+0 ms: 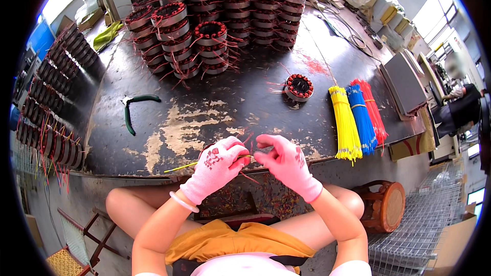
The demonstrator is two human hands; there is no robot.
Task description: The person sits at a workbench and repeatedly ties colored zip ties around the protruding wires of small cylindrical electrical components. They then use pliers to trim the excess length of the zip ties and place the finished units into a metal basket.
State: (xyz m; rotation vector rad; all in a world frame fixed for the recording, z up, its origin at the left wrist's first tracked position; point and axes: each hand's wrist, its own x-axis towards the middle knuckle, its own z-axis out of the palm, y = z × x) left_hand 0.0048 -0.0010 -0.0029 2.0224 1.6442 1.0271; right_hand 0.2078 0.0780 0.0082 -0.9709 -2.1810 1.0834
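Observation:
Both hands wear pink gloves and meet over the near edge of the dark worn workbench (204, 117). My left hand (217, 166) grips a thin yellow wire (179, 168) that sticks out to the left, and it partly covers a wound motor stator held between the hands. My right hand (286, 161) pinches thin red leads at that stator, which is mostly hidden by the gloves. A single stator (298, 87) with red leads lies alone further back on the bench.
Several stacked stators (209, 25) fill the back of the bench, and more stand in rows at the left (51, 97). Green-handled pliers (134, 107) lie left of centre. Yellow (345, 122), blue (362, 117) and red (373, 112) wire bundles lie at right. A round wooden stool (383, 207) stands beside my right knee.

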